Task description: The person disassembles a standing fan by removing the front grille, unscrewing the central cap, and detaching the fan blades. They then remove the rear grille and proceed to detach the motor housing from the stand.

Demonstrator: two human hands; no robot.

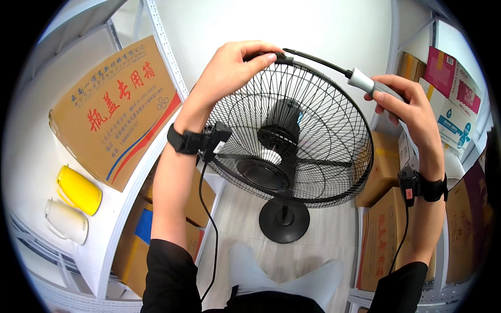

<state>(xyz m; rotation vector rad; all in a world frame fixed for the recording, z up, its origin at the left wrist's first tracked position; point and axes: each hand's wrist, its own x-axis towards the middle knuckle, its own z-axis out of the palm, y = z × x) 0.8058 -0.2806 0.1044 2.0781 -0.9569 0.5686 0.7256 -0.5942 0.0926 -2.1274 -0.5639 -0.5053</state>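
A black pedestal fan (284,141) stands on the floor before me, its wire grille tilted up toward me and its round base (284,220) below. My left hand (229,70) pinches the top rim of the grille between thumb and fingers. My right hand (404,101) grips the grey handle of a screwdriver (360,79), whose long black shaft reaches left to the grille rim beside my left fingertips. Both wrists wear black bands with small devices and cables.
A white metal shelf (138,172) on the left holds a large brown cardboard box (112,109), a yellow jug (78,189) and a white jug (65,221). Cardboard boxes (383,235) fill the shelving on the right. My knees (282,276) are below the fan.
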